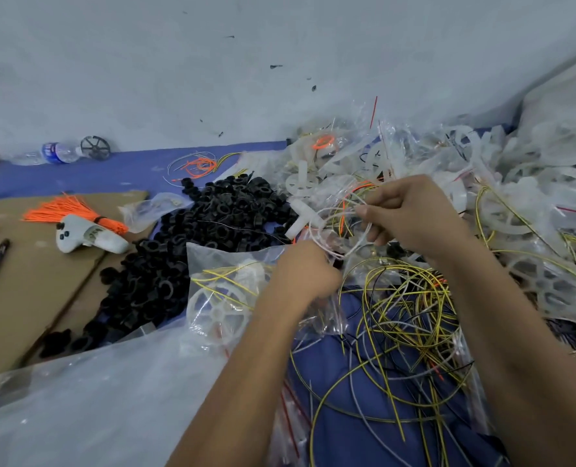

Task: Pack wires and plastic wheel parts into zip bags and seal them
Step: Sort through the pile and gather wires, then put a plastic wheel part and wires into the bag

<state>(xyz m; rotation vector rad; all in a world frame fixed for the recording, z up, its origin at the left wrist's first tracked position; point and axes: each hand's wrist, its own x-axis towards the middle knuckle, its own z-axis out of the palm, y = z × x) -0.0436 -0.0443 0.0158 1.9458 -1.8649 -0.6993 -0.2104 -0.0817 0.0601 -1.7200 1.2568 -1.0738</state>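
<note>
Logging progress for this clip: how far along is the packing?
Done: a heap of filled bags at right. In hand: both hands, left and right, coil a white wire beside an open zip bag holding a wheel. Left: loose wires, black parts.

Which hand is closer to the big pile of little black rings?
The left hand. It grips the zip bag just right of the black rings, close beside the pile. The right hand pinches a white wire loop farther right, over the bags.

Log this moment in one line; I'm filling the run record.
left hand: holds zip bag | right hand: pinches white wire loop | bag unsealed
</note>
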